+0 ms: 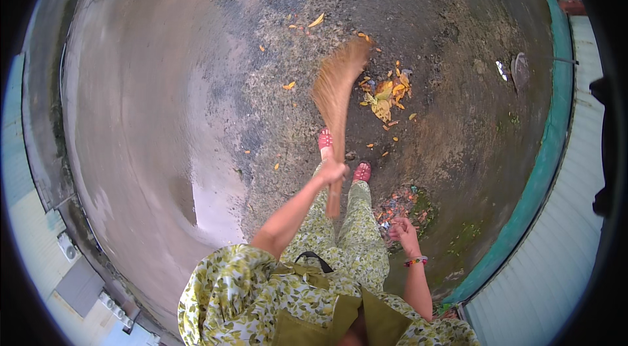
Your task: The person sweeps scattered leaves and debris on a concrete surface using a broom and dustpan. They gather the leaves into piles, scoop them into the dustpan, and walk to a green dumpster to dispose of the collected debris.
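Note:
My left hand is wrapped round the handle of a straw broom, slightly blurred. The broom's fanned bristles point away from me, their tip near a small pile of yellow and brown leaves on the right. The handle's butt end sticks out below my fist, in front of my legs. At my right side hangs my right hand, a beaded bracelet on its wrist. Its fingers are loosely bent and apart, and nothing shows in them. Single yellow leaves lie scattered over the wet ground.
My feet in red sandals stand just below the broom. A patch of colourful scraps lies beside my right leg. Wet, shiny pavement spreads left. A green kerb and pale corrugated wall run along the right.

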